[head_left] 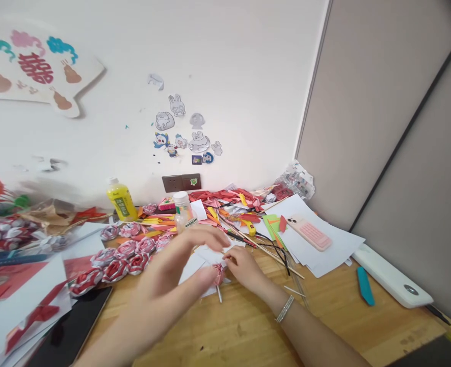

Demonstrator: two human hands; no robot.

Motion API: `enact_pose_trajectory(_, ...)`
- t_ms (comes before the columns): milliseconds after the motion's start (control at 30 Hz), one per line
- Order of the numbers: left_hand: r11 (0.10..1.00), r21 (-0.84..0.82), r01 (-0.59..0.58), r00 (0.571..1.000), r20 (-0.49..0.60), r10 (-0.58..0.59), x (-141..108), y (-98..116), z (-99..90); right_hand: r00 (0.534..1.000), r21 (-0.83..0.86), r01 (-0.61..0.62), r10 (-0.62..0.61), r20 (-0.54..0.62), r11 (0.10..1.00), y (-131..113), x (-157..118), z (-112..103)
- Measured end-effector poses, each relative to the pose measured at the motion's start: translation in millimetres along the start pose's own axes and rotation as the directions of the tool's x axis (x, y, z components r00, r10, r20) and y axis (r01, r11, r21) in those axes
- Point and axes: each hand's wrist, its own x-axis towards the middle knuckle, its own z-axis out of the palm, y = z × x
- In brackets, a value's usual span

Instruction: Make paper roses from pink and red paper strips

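My left hand (179, 278) is raised in front of the camera, its thumb and fingers spread in a wide curve with nothing visible between them. Just past its thumb tip is a small pink paper rose (218, 275), partly hidden, with a short white stick (219, 294) below it. On the other side of the rose is my right hand (246, 267), a bracelet on its wrist. Its fingertips are pinched together close to the rose; what they hold, if anything, is too small to make out. White paper sheets (189, 267) lie beneath.
Several red-and-white paper roses (128, 255) lie to the left, near a black tablet-like slab (74, 326). A yellow bottle (122, 199), a clear jar (183, 211) and paper strips (225, 196) line the wall. At right are a phone (310, 233), a teal object (365, 286) and a white device (393, 275).
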Motion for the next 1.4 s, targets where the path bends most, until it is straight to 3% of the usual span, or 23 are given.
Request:
enact_pose_trajectory(67, 0.995, 0.082, -0.050, 0.986, 0.161, 0.036, 18, -17, 27.1, 0.999, -0.025, 0.010, -0.009, 0.030, 1.000, 1, 0, 0)
enact_pose_trajectory(133, 0.969, 0.226, -0.100, 0.957, 0.288, 0.032, 18, -38, 52.2, 0.998, -0.038, 0.022, -0.020, 0.058, 0.999, 1, -1, 1)
enact_pose_trajectory(200, 0.964, 0.239, -0.114, 0.946, 0.324, 0.031, 8, -57, 69.4, 0.997, -0.043, 0.032, -0.028, 0.075, 0.999, 1, -2, 3)
enact_pose_trajectory(300, 0.968, 0.192, -0.164, 0.929, 0.360, 0.086, -9, -74, 80.5, 0.996, -0.041, 0.040, -0.037, 0.080, 0.998, -1, -4, 7)
enact_pose_trajectory(567, 0.983, 0.130, -0.126, 0.957, 0.276, 0.086, -15, -85, 82.7, 0.995, 0.039, 0.097, -0.097, 0.011, 0.995, -11, -9, 8)
enact_pose_trajectory(833, 0.990, -0.025, -0.142, 0.955, 0.259, 0.144, -20, -77, 78.8, 0.981, 0.190, 0.194, -0.190, -0.035, 0.962, -18, -14, 11)
enact_pose_trajectory(933, 0.996, -0.026, -0.091, 0.967, 0.236, 0.094, -21, -76, 78.7, 0.978, 0.058, 0.180, -0.173, -0.113, 0.982, -10, -7, 4)
enact_pose_trajectory(1000, 1.000, -0.021, -0.011, 0.974, 0.224, 0.015, -20, -77, 79.0, 0.980, -0.120, 0.096, -0.115, -0.165, 0.988, -1, -1, -4)
enact_pose_trajectory(1100, 0.994, -0.019, 0.105, 0.971, 0.215, -0.099, -20, -80, 79.6, 0.991, -0.370, -0.032, -0.017, -0.130, 0.929, 14, 5, -13)
enact_pose_trajectory(1267, 0.973, -0.039, 0.226, 0.946, 0.247, -0.210, -21, -85, 82.5, 0.999, -0.459, -0.028, 0.007, -0.047, 0.888, 28, 6, -7)
enact_pose_trajectory(1400, 0.971, -0.050, 0.235, 0.945, 0.244, -0.216, -22, -88, 85.0, 1.000, -0.492, -0.024, 0.015, -0.023, 0.870, 29, 7, -3)
